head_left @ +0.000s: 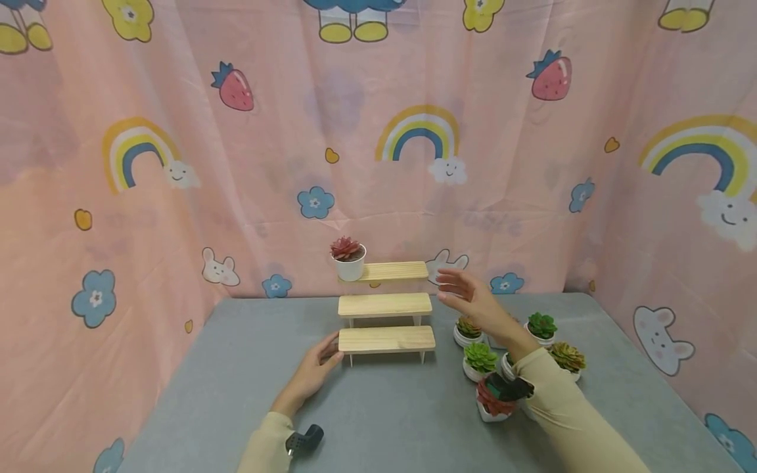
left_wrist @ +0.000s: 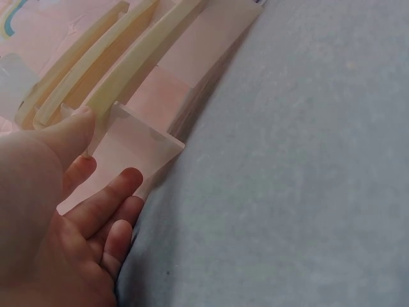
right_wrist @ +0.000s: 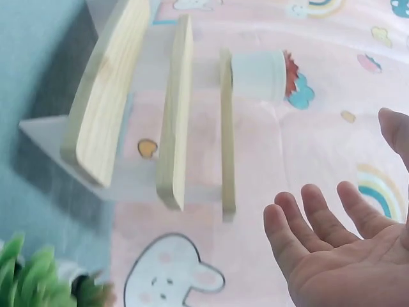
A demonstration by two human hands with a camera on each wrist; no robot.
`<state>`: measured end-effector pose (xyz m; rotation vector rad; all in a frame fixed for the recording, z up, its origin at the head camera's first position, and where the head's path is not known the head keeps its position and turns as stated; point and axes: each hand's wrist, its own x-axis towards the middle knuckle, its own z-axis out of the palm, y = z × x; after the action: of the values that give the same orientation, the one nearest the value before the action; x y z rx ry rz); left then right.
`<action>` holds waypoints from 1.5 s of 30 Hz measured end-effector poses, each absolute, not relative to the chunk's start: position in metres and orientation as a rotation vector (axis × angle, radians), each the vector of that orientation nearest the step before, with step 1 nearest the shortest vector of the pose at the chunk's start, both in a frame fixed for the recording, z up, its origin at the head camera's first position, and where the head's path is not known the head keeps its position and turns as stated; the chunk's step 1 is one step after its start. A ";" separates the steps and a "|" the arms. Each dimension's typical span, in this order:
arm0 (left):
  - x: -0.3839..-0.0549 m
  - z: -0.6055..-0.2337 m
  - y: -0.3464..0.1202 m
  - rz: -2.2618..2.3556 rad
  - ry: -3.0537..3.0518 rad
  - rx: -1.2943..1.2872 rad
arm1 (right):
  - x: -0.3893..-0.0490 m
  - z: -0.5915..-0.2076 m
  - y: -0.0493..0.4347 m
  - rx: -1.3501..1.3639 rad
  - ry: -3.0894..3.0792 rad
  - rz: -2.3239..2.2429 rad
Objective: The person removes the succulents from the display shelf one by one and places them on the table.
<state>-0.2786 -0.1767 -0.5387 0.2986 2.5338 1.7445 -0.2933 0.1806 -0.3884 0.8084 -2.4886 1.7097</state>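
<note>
A small stepped stand has three pale wooden tiers, the front one (head_left: 387,339) lowest, on translucent side panels (left_wrist: 137,137). On the left end of its top tier (head_left: 396,270) sits a white pot with a red succulent (head_left: 349,259). My left hand (head_left: 313,368) is at the stand's left end, thumb tip at the front tier's edge and relaxed fingers against the side panel. Raised just right of the top tier, my right hand (head_left: 473,302) holds nothing. In the right wrist view, its fingers (right_wrist: 313,211) are spread and loosely bent, apart from the stand.
Several potted succulents stand grouped on the grey table (head_left: 236,381) at the right, under my right forearm. They include a bright green one (head_left: 480,358), a red one (head_left: 495,402) and a yellowish one (head_left: 568,358). A pink patterned curtain (head_left: 284,131) hangs behind.
</note>
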 end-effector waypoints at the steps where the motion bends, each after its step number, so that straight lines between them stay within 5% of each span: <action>1: -0.278 -0.539 -0.177 1.747 2.531 0.297 | -0.295 -0.388 0.176 0.809 -2.492 1.722; 45: -0.278 -0.537 -0.177 1.788 2.501 0.301 | -0.371 -0.381 0.017 0.553 -2.461 1.958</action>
<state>-0.2780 -0.1766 -0.5373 0.3010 2.5012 1.7884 -0.3708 0.0166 -0.3806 0.5533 -2.4609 1.9581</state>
